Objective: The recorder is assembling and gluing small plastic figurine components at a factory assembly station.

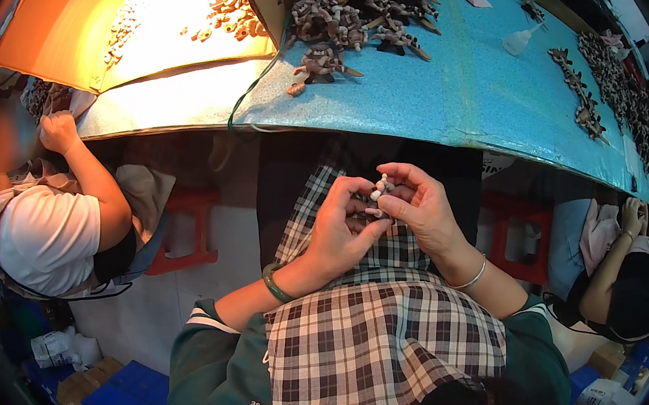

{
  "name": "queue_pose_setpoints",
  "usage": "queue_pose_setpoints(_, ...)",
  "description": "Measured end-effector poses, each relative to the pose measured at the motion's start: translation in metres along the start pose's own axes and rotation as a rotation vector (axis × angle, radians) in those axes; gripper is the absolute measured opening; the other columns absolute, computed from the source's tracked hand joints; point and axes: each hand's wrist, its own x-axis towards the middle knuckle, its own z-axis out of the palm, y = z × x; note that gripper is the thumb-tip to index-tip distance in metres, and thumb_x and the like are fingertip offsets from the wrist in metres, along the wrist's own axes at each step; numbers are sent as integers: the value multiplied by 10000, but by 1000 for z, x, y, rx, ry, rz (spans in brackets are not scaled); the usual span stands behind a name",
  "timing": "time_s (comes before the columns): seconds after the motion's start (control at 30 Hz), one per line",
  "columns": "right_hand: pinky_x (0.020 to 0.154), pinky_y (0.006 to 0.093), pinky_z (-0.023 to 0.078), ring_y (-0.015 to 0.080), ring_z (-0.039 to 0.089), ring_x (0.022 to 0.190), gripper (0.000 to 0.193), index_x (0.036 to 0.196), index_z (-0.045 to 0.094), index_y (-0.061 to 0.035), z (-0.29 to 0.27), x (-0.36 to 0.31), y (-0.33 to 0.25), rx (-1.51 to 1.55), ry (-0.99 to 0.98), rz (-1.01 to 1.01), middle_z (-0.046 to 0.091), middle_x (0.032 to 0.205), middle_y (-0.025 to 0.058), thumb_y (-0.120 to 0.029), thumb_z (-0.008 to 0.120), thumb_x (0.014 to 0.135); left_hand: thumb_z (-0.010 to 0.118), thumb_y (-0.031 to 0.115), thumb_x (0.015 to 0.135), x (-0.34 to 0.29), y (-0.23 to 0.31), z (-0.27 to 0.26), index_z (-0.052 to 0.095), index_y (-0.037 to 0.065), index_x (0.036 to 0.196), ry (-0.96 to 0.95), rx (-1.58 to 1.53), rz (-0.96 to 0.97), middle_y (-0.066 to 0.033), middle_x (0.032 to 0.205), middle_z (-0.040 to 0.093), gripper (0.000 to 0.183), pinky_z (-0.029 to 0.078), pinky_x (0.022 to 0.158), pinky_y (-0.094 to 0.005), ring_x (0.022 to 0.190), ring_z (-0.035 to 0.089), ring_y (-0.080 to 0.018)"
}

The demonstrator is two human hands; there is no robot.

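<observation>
Above my lap I hold a small figurine [381, 187] with pale and brownish parts, close to the blue table's front edge. My right hand [426, 211] pinches it between thumb and fingers. My left hand [337, 229] curls around its other side, the fingers bent and partly hiding it. Fine details of the figurine are too small to make out. On the table ahead lies a heap of similar brown and grey figurines [355, 15], with one figurine [320, 60] at its near side.
A brightly lit cardboard box [51, 49] with small brown parts stands at the left. More figurines [615, 81] cover the right side of the blue table [410, 113]. A white squeeze bottle [518, 41] lies there. Co-workers sit left [53, 209] and right [630, 288], near red stools [187, 226].
</observation>
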Motion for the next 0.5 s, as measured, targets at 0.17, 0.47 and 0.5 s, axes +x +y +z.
queue_pose_setpoints(0.17,815,280,522,138,600,945,380,1221,519,12,-6,0,9,7,-9,-69,610,1065,82,-139,628,890,593,-31,838,-1,7,-4,429,-2,1134,27,-210,-92,-62,977,499,340,552,648,-200,854,565,-87)
queue_pose_setpoints(0.47,740,277,539,132,625,849,199,1062,620,-14,-17,-6,10,161,-39,147,648,948,54,-148,585,918,596,-60,807,-7,8,-3,501,-29,1095,-37,-15,68,-87,1024,477,304,561,669,-207,861,556,-118)
queue_pose_setpoints(0.5,740,277,539,132,625,849,199,1062,620,-14,-19,-6,12,161,-37,150,648,948,54,-148,585,918,601,-71,795,-7,10,-3,504,-30,1108,-51,47,123,-97,1036,470,330,562,699,-223,868,553,-129)
